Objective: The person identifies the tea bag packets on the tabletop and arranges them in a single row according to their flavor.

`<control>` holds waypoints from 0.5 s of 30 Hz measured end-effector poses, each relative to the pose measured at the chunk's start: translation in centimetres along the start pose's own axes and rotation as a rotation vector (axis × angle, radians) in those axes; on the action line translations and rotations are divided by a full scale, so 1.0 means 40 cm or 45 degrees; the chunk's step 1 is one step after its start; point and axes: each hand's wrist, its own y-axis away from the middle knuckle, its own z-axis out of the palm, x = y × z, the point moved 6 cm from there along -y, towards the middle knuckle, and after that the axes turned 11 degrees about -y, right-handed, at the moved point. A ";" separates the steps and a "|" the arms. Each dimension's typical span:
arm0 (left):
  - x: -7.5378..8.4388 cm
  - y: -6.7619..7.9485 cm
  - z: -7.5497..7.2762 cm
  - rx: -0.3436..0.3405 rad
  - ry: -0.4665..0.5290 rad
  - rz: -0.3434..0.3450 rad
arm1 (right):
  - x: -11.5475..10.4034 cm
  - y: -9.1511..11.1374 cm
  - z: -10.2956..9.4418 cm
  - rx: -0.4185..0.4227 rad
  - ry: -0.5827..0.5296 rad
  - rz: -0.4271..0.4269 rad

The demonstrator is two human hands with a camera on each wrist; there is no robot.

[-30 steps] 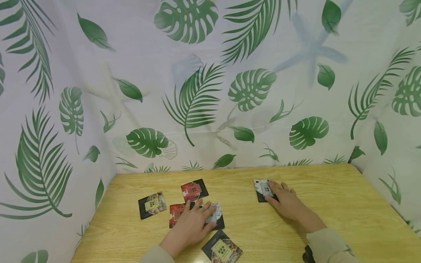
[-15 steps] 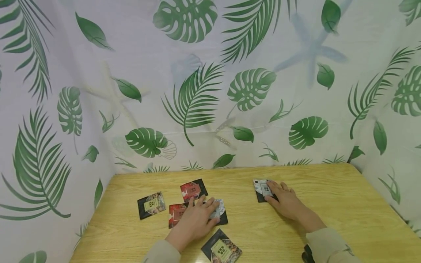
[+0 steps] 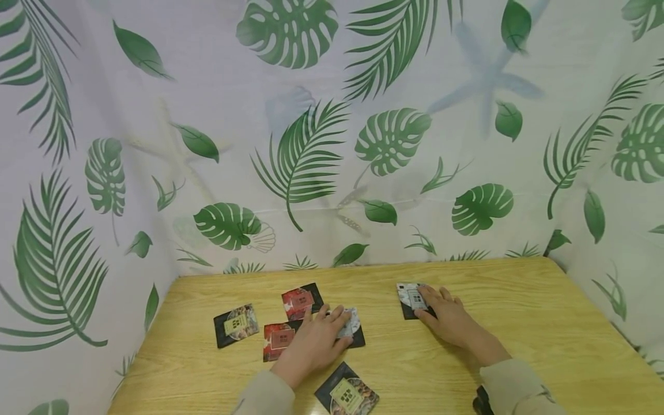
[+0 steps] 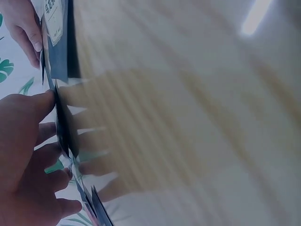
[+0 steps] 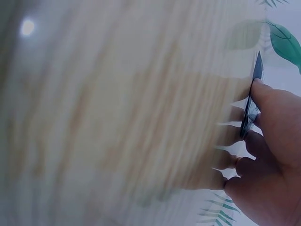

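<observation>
My left hand [image 3: 312, 344] rests on a flat silver-and-black packet [image 3: 354, 326], fingers stretched forward, covering much of it. A red-and-black packet [image 3: 279, 341] lies beside that hand, partly hidden by it. Farther right, my right hand [image 3: 450, 318] touches another silver-and-black packet [image 3: 407, 300] with extended fingers and thumb. In the left wrist view, the left hand [image 4: 28, 155] is at a dark packet [image 4: 66, 125] seen nearly edge-on. The right wrist view shows the right hand [image 5: 273, 146] with its thumb at the edge of a thin packet [image 5: 249, 113].
Another red-and-black packet [image 3: 302, 301] lies behind the left hand. Packets with yellow labels lie at the left [image 3: 236, 325] and near the front [image 3: 347, 391]. A leaf-patterned cloth [image 3: 321, 150] surrounds the back and sides of the wooden table [image 3: 560, 334].
My left hand has slid the silver-and-black packet rightward and slightly away, uncovering more of the red packet beside it. The right hand stays on its packet. The head view has shifted slightly.
</observation>
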 end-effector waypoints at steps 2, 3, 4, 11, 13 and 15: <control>0.004 -0.007 -0.001 0.003 0.001 0.000 | -0.001 0.000 -0.003 0.003 0.001 -0.001; 0.007 -0.009 -0.002 -0.001 0.006 -0.002 | -0.002 0.000 -0.004 0.004 -0.003 0.000; 0.009 -0.012 -0.003 -0.003 0.008 -0.004 | -0.003 0.000 -0.005 0.004 -0.003 0.000; 0.021 -0.031 -0.002 -0.029 0.004 -0.025 | -0.002 0.000 -0.003 -0.006 -0.009 0.004; 0.024 -0.037 -0.001 -0.025 -0.007 -0.026 | 0.002 -0.001 0.001 -0.010 -0.007 0.004; 0.026 -0.043 0.003 -0.023 -0.010 -0.029 | 0.004 -0.003 0.004 -0.016 -0.013 0.004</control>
